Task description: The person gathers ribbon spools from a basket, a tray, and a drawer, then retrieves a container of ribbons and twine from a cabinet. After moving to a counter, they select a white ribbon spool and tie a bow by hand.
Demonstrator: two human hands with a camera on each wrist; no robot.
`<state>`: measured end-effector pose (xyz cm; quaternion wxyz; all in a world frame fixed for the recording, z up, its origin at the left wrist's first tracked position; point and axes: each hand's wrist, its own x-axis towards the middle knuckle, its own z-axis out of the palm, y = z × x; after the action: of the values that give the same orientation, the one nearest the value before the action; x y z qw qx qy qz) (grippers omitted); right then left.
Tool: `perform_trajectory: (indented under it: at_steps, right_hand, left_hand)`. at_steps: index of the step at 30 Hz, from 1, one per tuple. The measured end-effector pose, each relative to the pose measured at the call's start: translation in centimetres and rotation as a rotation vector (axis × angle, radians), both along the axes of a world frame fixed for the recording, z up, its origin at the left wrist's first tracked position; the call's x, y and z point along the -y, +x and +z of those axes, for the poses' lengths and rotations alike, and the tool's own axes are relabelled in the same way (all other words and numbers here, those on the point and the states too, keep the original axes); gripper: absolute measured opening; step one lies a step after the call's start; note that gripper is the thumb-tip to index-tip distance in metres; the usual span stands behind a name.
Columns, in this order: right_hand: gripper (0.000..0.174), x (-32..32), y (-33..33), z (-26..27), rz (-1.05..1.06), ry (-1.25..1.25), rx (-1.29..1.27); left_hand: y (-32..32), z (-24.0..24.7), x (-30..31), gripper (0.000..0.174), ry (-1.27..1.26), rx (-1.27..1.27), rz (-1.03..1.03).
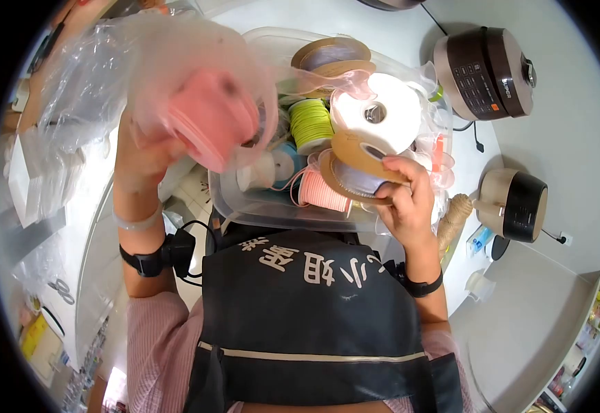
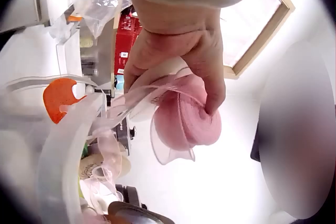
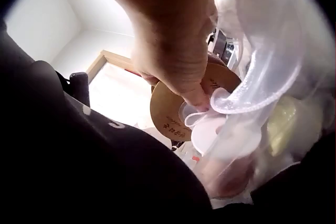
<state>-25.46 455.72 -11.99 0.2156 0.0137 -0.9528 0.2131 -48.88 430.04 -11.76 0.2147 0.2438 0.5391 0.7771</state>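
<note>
My left hand [image 1: 150, 157] holds up a spool of pink ribbon [image 1: 210, 120] at the left of the bin, blurred in the head view. In the left wrist view a fingertip presses into the pink roll [image 2: 197, 121], and a sheer ribbon end trails from it. Over the bin's near right side, my right hand [image 1: 410, 203] pinches a cardboard-sided spool of pale sheer ribbon [image 1: 362, 180] by its discs. The clear plastic bin [image 1: 272, 215] also holds a white ribbon roll [image 1: 396, 103], a lime cord spool [image 1: 310, 124] and a pink cord spool [image 1: 324, 193].
Crumpled clear plastic bags [image 1: 83, 82] lie at the left. To the right of the bin stand a twine cone [image 1: 457, 213], a dark multicooker [image 1: 479, 72] and a smaller beige and black appliance [image 1: 513, 204]. Scissors [image 1: 61, 290] lie at the lower left.
</note>
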Motion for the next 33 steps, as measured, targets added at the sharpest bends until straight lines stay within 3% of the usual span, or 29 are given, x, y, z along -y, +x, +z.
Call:
perform_trajectory:
  at_steps: [2,3,5,7,8,10,12,14,15,17,19,21,23,25,26,29,31,33]
  right_hand:
    - [0.021,-0.3,0.3,0.7,0.101,0.007,0.033]
    - [0.021,-0.2,0.0,1.5,0.089,0.011,0.032]
    - [0.018,-0.1,-0.8,3.2,0.086,-0.394,0.213]
    - [0.018,-3.0,-1.3,3.3,-0.088,-0.698,0.158]
    - [0.021,-4.6,-2.0,2.7,-0.249,-0.888,0.107]
    - [0.027,-7.1,-4.0,2.7,-0.427,-0.670,0.159]
    - [0.031,-9.0,-5.4,1.3,-0.422,-0.557,0.137]
    - [0.044,-9.5,-7.5,0.6,-0.484,-0.366,0.429]
    - [0.050,-9.3,-8.0,1.0,-0.497,-0.420,0.530]
    - [0.046,-9.8,-8.2,-0.2,-0.428,-0.336,0.461]
    - [0.038,-10.1,-8.1,-0.7,-0.331,-0.540,0.415]
    - [0.039,-9.0,-7.5,-0.9,-0.286,-0.689,0.272]
    - [0.037,-8.4,-7.1,0.8,-0.291,-0.972,0.444]
    - [0.038,-7.6,-5.2,0.8,-0.247,-1.081,0.503]
    - [0.034,-6.8,-4.3,1.1,-0.214,-0.983,0.462]
    - [0.031,-4.8,-2.8,1.3,-0.007,-0.795,0.345]
    - [0.032,-4.8,-3.3,2.1,0.224,-0.658,0.373]
    - [0.029,-4.0,-3.4,1.6,0.224,-0.642,0.300]
  left_hand:
    - [0.1,0.9,-0.5,0.073,-0.280,-0.394,-0.120]
    - [1.2,1.3,-1.2,0.077,-0.334,-0.395,-0.125]
    - [2.4,1.2,-3.3,0.080,-0.380,-0.399,-0.137]
    - [3.0,0.2,-5.0,0.091,-0.637,-1.181,-0.255]
    - [3.4,0.4,-5.3,0.091,-0.634,-1.183,-0.262]
    - [3.9,1.3,-5.3,0.087,-0.762,-1.071,-0.429]
    - [2.1,2.9,-5.5,0.085,-0.696,-0.967,-0.514]
    - [0.3,4.2,-6.2,0.083,-0.628,-0.859,-0.592]
    - [-0.8,4.4,-7.0,0.081,-0.654,-0.771,-0.522]
    - [-2.6,3.7,-9.0,0.078,-0.678,-0.687,-0.442]
    - [-3.8,1.5,-11.7,0.069,-0.647,-0.718,-0.251]
    - [-3.9,0.2,-13.9,0.063,-0.632,-0.644,-0.286]
    - [-4.3,-0.2,-15.2,0.057,-0.614,-0.569,-0.327]
    - [-4.3,0.4,-15.1,0.048,-0.656,-0.715,-0.285]
    - [-4.4,0.9,-14.9,0.045,-0.681,-0.840,-0.330]
    - [-3.7,2.5,-14.5,0.046,-0.570,-0.888,-0.412]
    - [-3.5,1.7,-14.5,0.047,-0.497,-0.823,-0.528]
    - [-3.5,1.3,-14.0,0.047,-0.421,-0.754,-0.634]
